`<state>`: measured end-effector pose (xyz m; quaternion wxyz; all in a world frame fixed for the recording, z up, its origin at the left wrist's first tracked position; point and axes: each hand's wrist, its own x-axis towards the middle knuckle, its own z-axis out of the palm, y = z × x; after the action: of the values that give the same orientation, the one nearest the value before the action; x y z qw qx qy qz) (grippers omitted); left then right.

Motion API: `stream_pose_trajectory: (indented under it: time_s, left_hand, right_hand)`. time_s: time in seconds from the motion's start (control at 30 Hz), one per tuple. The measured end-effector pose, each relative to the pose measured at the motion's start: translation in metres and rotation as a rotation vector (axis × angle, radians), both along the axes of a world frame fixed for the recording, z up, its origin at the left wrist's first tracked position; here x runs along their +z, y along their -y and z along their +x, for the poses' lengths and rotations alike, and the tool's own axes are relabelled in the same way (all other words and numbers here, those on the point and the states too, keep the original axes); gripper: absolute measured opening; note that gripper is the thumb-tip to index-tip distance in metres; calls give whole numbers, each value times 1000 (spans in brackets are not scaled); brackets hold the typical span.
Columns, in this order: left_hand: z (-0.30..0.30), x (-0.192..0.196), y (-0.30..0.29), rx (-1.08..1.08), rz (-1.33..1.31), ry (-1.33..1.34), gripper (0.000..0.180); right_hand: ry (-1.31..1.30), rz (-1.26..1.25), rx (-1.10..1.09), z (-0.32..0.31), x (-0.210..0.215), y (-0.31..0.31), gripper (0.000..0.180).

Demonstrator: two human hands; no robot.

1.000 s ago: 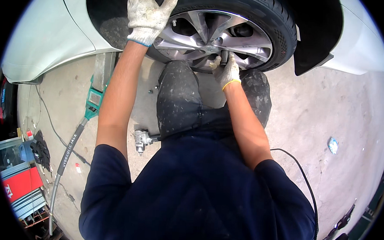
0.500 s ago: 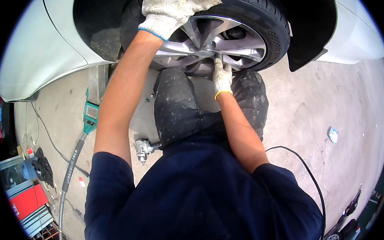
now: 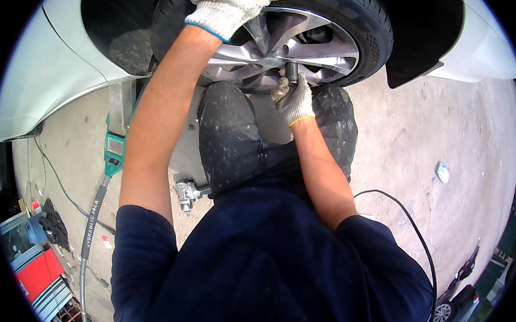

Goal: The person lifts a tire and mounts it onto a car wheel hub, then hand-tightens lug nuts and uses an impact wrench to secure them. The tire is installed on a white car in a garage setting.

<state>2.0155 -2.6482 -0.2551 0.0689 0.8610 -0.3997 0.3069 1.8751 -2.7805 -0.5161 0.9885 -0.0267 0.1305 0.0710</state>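
I kneel before a car wheel (image 3: 311, 44) with silver alloy spokes and a black tyre, set in the arch of a white car (image 3: 46, 74). My left hand (image 3: 237, 5), in a white knit glove, rests flat on the top of the wheel. My right hand (image 3: 293, 99), also gloved, grips a short dark socket (image 3: 292, 72) pressed to the hub near the wheel's centre. My knees in dark spotted trousers sit just below the wheel.
A green hydraulic jack (image 3: 114, 150) with a long grey handle stands under the car at the left. An impact wrench (image 3: 186, 193) lies on the concrete by my left knee. A black hose (image 3: 409, 227) curves at the right. A red tool cart (image 3: 36, 277) stands at lower left.
My head has come closer to the wheel, so it looms larger. My left hand slid further up the tyre's top. My right hand holds the socket on the hub.
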Motion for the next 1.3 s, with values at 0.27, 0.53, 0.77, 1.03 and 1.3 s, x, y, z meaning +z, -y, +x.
stream_pose_trajectory:
  time_s: [0.27, 0.53, 0.77, 1.03, 1.3]
  left_hand:
    - [-5, -2, -18, -11, 10, -4, 42]
    - [-8, -5, -25, 0, 9, -3, 42]
    - [-9, -5, -29, 16, 3, 4, 43]
    - [-9, -17, -35, 42, -15, -15, 43]
    - [-17, -20, -39, 49, -34, -19, 43]
  right_hand:
    - [-210, -281, -43, 7, 5, -5, 48]
    - [-449, -816, -155, 10, 15, -12, 46]
    - [-475, -1515, -231, 13, -12, -16, 46]
    - [-500, -1677, -79, 2, 39, -21, 49]
    - [-31, -371, 211, 5, 7, 16, 17]
